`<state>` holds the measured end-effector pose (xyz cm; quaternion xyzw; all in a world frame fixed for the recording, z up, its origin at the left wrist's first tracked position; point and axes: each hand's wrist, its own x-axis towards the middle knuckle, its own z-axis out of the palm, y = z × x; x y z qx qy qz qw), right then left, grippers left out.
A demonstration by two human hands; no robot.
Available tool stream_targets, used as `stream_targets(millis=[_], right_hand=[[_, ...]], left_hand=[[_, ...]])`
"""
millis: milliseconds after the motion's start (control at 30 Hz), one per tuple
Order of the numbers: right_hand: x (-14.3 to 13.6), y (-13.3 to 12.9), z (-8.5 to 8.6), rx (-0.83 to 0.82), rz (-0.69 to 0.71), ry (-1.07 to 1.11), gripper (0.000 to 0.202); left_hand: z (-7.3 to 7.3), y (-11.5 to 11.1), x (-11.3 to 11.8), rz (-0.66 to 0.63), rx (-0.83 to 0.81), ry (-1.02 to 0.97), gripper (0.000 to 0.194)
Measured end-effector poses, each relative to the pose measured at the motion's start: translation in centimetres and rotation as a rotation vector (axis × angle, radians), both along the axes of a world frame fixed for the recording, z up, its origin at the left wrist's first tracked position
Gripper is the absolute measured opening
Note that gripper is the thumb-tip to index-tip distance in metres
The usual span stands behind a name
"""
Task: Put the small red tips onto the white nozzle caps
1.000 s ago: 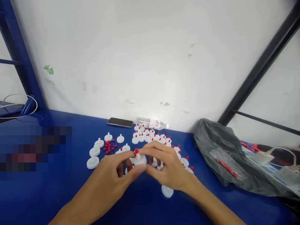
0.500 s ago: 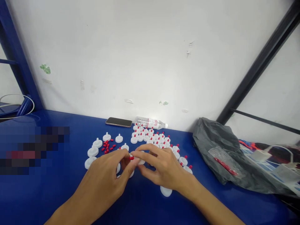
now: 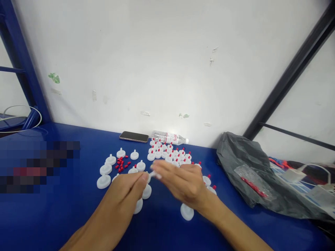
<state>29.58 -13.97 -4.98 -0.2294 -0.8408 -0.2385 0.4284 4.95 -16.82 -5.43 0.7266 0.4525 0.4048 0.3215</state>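
Observation:
My left hand (image 3: 128, 191) is closed in a pinch, thumb against forefinger. What sits inside that pinch is hidden. Close to its fingertips, my right hand (image 3: 183, 181) is smeared by motion, its fingers bent around a white spouted cap (image 3: 156, 174) of which only a small blurred part shows. White spouted caps with bare spouts, such as one (image 3: 106, 169), stand on the table to the left and under my hands. A small pile of red tips (image 3: 120, 164) lies among them. Behind my right hand, several white caps (image 3: 151, 156) carry red tips on their spouts.
The blue table (image 3: 78, 216) meets a white wall. At the back lie a phone (image 3: 134, 137) and a clear bottle (image 3: 167, 137) on its side. A dark grey plastic bag (image 3: 235, 157) with a small bag of red tips (image 3: 252, 184) is at the right, beside white plugs.
The red tip seen earlier in my left fingers no longer shows. My right hand has turned, with its fingers more closed together. The view has shifted slightly.

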Motion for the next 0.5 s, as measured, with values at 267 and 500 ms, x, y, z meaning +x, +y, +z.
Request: stream_targets(millis=[267,500], right_hand=[[4.9,3.0,1.2,-0.207,-0.309,0.340,0.022],[2.6,2.3,-0.3,-0.237,-0.188,0.098,0.019]], left_hand=[[2.2,3.2,-3.8,0.215,0.170,0.361,0.050],[-1.5,5.7,-3.9,0.082,0.254,0.526,0.048]])
